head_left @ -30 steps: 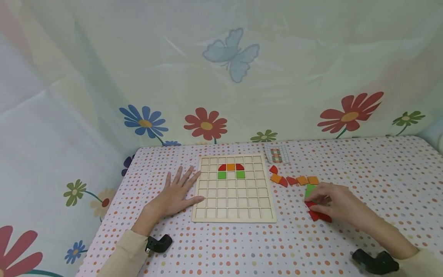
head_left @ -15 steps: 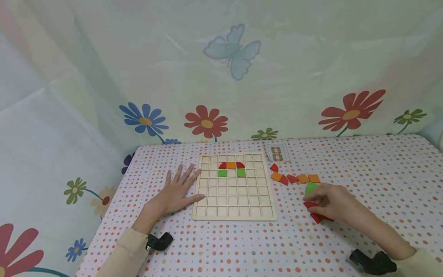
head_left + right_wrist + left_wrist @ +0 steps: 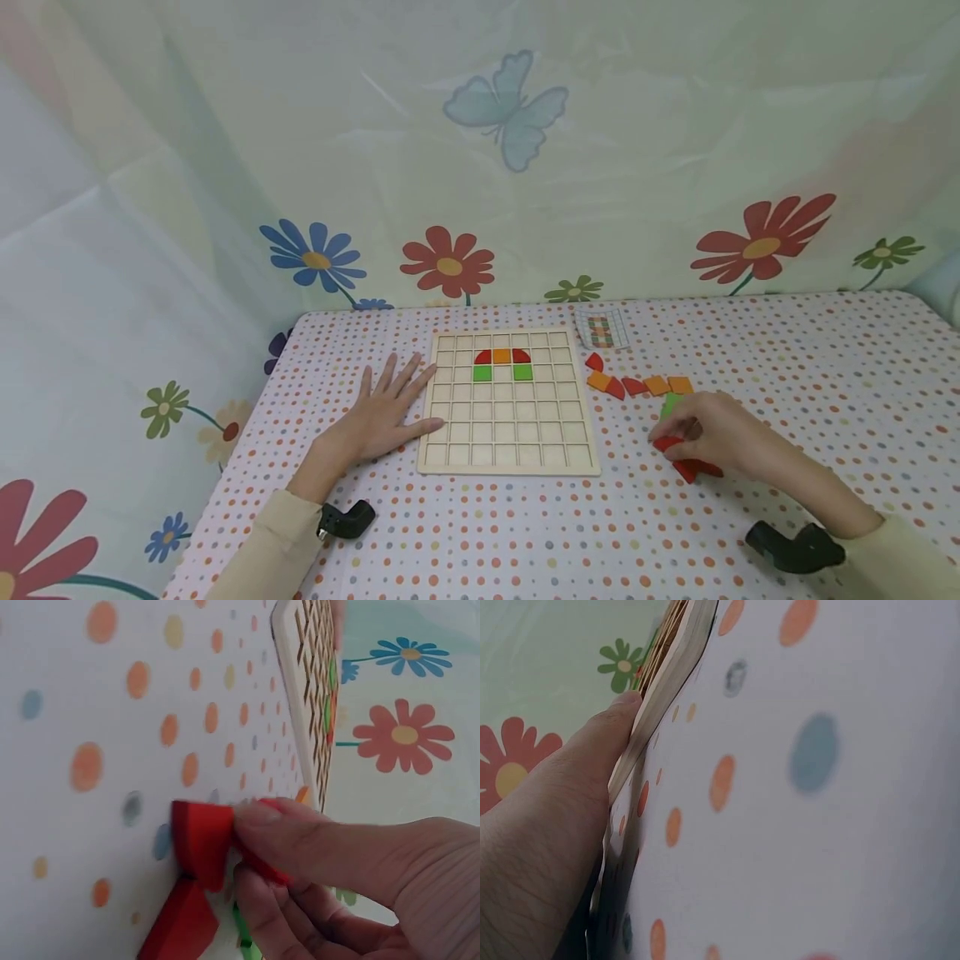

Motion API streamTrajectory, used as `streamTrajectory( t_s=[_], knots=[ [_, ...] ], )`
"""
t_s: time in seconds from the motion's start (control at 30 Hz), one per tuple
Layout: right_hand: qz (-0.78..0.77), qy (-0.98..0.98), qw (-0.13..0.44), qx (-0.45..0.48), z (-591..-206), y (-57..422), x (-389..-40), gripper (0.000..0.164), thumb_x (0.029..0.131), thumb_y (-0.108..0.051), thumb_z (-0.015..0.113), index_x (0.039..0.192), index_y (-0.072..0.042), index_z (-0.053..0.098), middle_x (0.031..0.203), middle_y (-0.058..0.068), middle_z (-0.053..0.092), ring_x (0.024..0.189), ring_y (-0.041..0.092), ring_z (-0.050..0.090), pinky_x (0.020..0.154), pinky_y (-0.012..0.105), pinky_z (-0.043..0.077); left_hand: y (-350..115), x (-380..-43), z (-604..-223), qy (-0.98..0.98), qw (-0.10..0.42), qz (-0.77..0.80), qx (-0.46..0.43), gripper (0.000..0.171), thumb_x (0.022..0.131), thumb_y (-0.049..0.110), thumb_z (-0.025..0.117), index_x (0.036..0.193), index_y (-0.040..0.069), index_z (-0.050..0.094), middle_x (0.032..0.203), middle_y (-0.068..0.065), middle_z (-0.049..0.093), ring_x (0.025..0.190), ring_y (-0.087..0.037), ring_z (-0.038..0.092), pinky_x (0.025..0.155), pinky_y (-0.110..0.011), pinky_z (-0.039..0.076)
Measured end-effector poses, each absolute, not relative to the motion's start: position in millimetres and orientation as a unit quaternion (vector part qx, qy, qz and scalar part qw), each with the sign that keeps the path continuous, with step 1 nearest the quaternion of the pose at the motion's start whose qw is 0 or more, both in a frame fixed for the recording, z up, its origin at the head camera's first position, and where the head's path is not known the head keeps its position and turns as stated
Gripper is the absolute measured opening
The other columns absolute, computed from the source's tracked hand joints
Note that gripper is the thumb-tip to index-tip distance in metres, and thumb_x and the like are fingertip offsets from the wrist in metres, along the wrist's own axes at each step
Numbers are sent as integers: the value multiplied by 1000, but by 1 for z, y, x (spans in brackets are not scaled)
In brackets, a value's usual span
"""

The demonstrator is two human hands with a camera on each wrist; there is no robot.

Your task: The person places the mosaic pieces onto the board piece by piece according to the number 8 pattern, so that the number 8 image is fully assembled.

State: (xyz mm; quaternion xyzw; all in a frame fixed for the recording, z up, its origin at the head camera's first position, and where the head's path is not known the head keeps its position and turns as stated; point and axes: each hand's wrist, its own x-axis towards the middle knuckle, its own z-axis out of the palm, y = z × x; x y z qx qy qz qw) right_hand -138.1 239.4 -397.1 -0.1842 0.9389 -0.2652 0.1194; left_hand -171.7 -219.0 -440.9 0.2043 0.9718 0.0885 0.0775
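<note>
My left hand [image 3: 382, 421] lies flat with fingers spread, thumb and fingertips at the left edge of a wooden grid board [image 3: 510, 470]. In the board's upper cells sit an orange square tile [image 3: 501, 357] between two red quarter-round tiles, with a green square tile [image 3: 482, 373] below each red one. To the board's right, my right hand [image 3: 712, 429] pinches a red quarter-round tile [image 3: 262, 864] between thumb and fingers. Two more red tiles [image 3: 180, 924] lie close below it in the right wrist view. A green tile [image 3: 670, 403] is partly hidden behind the hand.
Loose orange square tiles [image 3: 657, 385] and red quarter-round tiles [image 3: 633, 386] form a rough row right of the board. A small pattern card [image 3: 602, 329] lies past its upper right corner. The table has a dotted cloth [image 3: 480, 533]; a flowered curtain [image 3: 637, 167] hangs behind.
My right hand has shifted slightly left, and the red tile in its pinch has moved with it, away from the other red ones. My left hand stays in place.
</note>
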Motion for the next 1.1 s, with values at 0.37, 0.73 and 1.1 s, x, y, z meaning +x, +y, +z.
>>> streamTrajectory(
  t_s=[0.37,0.73,1.1],
  knots=[
    [-303,910,125,-254,-387,200,-151,18,89,2,79,104,-5,82,86,-2,51,74,13,41,60,24,38,-221,-171,-441,971,76,94,205,91,99,68,53,170,22,19,176,-9,6,160,-43,-4,121,-73,-3],
    [-339,901,57,-265,-378,156,-171,15,84,1,86,87,-9,75,86,-4,70,80,13,63,71,28,57,-219,-173,-440,972,83,90,199,92,99,70,51,170,23,16,177,-7,5,160,-42,-7,122,-71,-4],
    [-379,883,76,-266,-382,139,-178,19,83,9,82,98,-3,83,88,0,65,86,17,60,73,23,59,-220,-173,-440,971,82,93,204,91,99,69,52,170,23,16,177,-7,4,160,-41,-6,122,-72,-5]
  ],
)
